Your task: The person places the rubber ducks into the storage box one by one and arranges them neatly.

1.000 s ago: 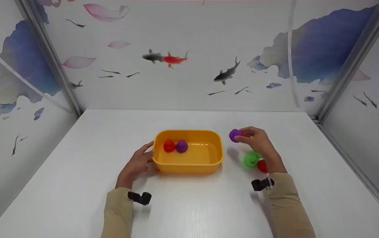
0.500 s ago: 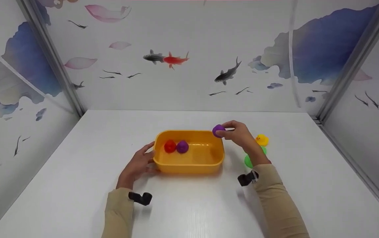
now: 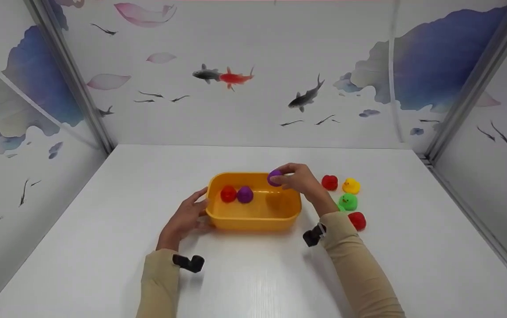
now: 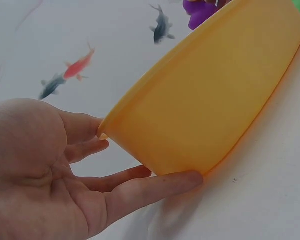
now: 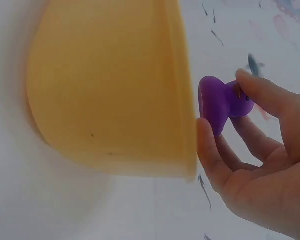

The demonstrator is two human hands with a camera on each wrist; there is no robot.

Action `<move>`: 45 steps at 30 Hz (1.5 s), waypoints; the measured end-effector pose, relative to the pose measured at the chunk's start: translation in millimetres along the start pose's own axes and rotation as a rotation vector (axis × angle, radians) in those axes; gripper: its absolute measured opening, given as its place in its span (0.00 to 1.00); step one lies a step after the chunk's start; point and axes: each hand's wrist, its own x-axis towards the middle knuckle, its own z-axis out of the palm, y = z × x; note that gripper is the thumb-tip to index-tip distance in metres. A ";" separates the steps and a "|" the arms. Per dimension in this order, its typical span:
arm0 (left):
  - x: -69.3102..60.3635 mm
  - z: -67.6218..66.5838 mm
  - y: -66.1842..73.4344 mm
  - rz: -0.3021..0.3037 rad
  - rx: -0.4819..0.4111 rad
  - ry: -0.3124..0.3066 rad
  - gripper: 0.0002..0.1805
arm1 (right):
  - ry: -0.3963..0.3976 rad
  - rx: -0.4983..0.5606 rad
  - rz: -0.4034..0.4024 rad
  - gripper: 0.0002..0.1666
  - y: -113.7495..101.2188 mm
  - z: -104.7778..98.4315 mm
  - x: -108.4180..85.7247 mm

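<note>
A yellow-orange basket (image 3: 253, 224) stands mid-table, a red toy (image 3: 228, 194) and a purple toy (image 3: 245, 194) lying in its left part. My left hand (image 3: 186, 217) touches the basket's left end; in the left wrist view its fingers (image 4: 140, 192) lie spread, nearly straight, along the wall and rim. My right hand (image 3: 300, 181) pinches another purple toy (image 3: 274, 177) above the basket's back right rim. The right wrist view shows this purple duck-shaped toy (image 5: 214, 104) between thumb and fingers, beside the rim.
Right of the basket lie a red toy (image 3: 330, 182), a yellow duck (image 3: 351, 186), a green duck (image 3: 348, 202) and a red toy (image 3: 357, 221) near my right sleeve. Another green piece is partly hidden by the forearm. Patterned panels (image 3: 253, 119) stand behind and at both sides.
My right hand has carried the purple toy leftward from the right side to above the basket, uncovering toys on the right. My left hand has stayed at the basket's left end.
</note>
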 end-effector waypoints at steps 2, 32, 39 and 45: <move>0.8 0.2 -0.3 -0.004 0.001 -0.002 0.28 | -0.019 0.008 0.010 0.20 1.1 6.3 2.4; -1.8 1.3 -0.8 0.010 -0.031 -0.016 0.28 | 0.024 -0.055 0.188 0.16 16.9 56.0 22.3; -2.0 2.6 0.5 0.006 -0.018 -0.003 0.28 | 0.030 -0.031 0.208 0.17 15.8 57.0 22.4; -1.7 1.3 -0.1 0.019 -0.034 -0.008 0.28 | 0.025 -0.063 0.145 0.19 10.1 51.9 16.3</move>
